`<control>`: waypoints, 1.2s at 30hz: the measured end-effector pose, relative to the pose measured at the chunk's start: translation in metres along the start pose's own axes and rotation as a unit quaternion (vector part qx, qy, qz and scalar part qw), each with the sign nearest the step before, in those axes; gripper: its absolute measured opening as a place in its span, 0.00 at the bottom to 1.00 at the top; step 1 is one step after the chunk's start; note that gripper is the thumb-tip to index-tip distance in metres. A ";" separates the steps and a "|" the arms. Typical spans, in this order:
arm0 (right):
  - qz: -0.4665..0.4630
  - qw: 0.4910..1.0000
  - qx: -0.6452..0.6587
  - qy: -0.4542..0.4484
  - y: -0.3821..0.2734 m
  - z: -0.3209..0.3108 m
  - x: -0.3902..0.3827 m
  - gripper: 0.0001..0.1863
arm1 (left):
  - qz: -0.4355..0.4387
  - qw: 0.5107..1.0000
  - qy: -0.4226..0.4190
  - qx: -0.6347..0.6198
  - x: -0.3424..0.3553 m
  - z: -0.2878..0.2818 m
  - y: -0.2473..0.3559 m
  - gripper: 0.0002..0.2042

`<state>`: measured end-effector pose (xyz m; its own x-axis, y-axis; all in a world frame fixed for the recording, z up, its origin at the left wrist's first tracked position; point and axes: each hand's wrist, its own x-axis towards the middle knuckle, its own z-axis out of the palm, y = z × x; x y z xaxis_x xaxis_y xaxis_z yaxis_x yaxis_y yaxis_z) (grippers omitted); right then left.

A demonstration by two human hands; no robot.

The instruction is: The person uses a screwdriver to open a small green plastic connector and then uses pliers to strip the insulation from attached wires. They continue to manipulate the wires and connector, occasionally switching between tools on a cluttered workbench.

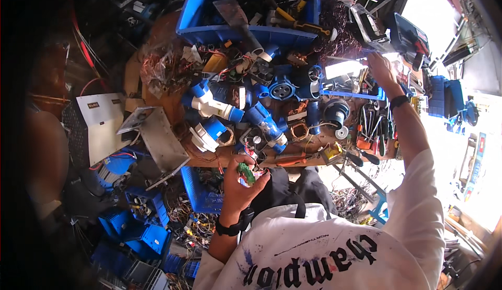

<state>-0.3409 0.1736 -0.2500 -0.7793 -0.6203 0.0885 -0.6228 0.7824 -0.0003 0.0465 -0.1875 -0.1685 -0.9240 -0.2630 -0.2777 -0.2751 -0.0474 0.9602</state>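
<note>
Cluttered counter [172, 107]: blue industrial plugs [266, 125], blue bin [246, 31] of tools, copper wire tangle [162, 65], pliers [291, 160], grey metal box [99, 125].

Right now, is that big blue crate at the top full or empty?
Partly full: the blue crate holds tools and loose parts, some lying against its walls.

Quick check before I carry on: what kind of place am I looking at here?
Most likely an electrical repair or salvage workshop. The bench is heaped with blue industrial plugs, a row of pliers and screwdrivers lies to the right, and the left hand holds a small green circuit board.
</note>
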 end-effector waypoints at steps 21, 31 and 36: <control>0.203 0.872 0.443 -0.055 -0.172 -0.305 -0.179 0.15 | 0.263 0.948 -0.169 -0.065 -0.020 0.032 0.115 0.31; 0.013 0.950 0.310 0.028 -0.200 -0.385 -0.217 0.20 | 0.321 0.922 -0.161 -0.143 -0.028 0.051 0.145 0.17; 0.005 0.961 0.270 0.062 -0.217 -0.397 -0.225 0.22 | 0.306 0.901 -0.237 -0.195 -0.032 0.053 0.151 0.14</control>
<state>-0.0036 0.1657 0.1255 -0.7925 -0.5751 0.2029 -0.5857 0.6251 -0.5159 0.0208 -0.1354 -0.0164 -0.9064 0.0820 0.4144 0.3526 -0.3934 0.8491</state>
